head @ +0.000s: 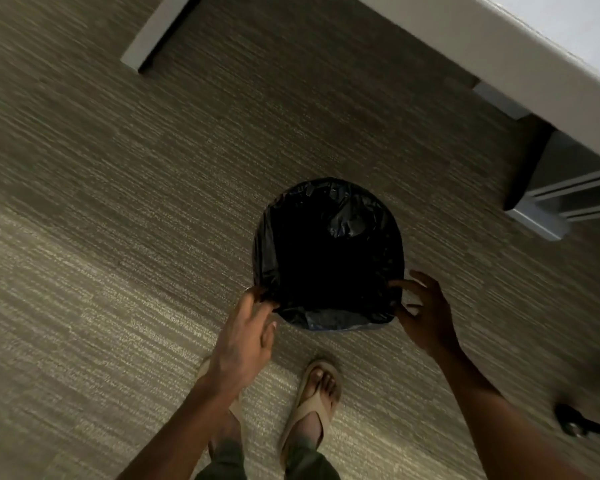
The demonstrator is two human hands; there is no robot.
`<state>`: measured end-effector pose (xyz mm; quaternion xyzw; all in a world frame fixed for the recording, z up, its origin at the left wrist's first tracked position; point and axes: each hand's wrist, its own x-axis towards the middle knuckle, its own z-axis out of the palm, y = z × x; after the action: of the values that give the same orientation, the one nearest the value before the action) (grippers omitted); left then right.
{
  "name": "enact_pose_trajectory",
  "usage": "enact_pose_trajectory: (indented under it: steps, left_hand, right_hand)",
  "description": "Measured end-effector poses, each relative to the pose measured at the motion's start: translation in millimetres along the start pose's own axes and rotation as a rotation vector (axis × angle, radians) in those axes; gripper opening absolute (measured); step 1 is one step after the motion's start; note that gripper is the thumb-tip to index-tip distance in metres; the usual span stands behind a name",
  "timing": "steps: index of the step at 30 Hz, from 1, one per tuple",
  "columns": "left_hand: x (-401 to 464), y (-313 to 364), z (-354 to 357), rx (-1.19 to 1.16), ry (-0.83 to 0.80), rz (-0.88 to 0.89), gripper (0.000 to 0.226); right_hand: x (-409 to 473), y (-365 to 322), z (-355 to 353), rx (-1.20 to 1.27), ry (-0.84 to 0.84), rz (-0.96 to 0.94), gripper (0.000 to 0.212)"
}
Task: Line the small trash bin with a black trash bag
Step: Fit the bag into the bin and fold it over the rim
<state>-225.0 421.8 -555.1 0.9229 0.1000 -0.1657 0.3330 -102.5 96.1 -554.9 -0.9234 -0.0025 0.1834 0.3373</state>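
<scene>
The small round trash bin [347,328] stands on the carpet just ahead of my feet, seen from above. A black trash bag [326,251] fills its mouth and is folded over the rim all round; a bluish strip of the bin shows at the near edge. My left hand [246,330] is at the bin's near left rim, fingertips pinching the bag's edge. My right hand [426,310] is at the near right rim, fingers spread and touching the bag's edge.
Grey striped carpet [118,237] lies all around. A white desk edge [499,46] crosses the upper right, with a grey leg [160,29] at the top and a cabinet [568,188] at right. A chair caster [574,420] sits at lower right. My sandalled foot [316,396] is below the bin.
</scene>
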Motion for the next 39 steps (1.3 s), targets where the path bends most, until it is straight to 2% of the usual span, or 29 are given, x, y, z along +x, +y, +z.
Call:
enact_pose_trajectory:
  steps: [6,9,12,15,18,20,26,28,30,35,39]
  left_hand:
    - [0,-17,0,0.032,-0.048,0.028,0.03]
    - [3,-21,1,0.059,-0.084,0.05,0.029]
    - [0,-17,3,-0.013,-0.024,0.064,0.033]
    - [-6,-8,9,-0.156,0.022,-0.072,0.052]
    - [-5,4,15,-0.258,0.068,-0.28,0.042]
    - [-1,11,19,-0.248,0.083,-0.327,0.031]
    - [10,24,30,-0.286,0.089,-0.425,0.013]
    - [14,27,35,-0.311,0.049,-0.48,0.021]
    - [20,27,37,-0.289,0.024,-0.505,0.019]
    - [23,15,41,-0.465,0.017,-0.617,0.031]
    - [16,0,47,-0.587,0.071,-0.69,0.033]
  right_hand:
    - [-9,5,5,0.187,-0.085,0.226,0.049]
    - [-7,2,14,0.414,-0.05,0.361,0.053]
    - [-3,-4,20,0.666,0.019,0.491,0.033]
    - [-6,-6,22,0.803,0.113,0.58,0.009]
    - [-7,-5,30,0.569,0.147,0.508,0.023]
    - [-6,-5,32,0.452,0.133,0.474,0.027]
    - [-6,12,17,0.549,-0.051,0.405,0.047]
    - [-8,17,18,0.524,-0.106,0.424,0.055]
    - [-9,20,24,0.478,-0.132,0.451,0.055]
    - [-1,12,45,0.28,-0.061,0.456,0.063]
    - [7,7,58,0.138,0.003,0.429,0.054]
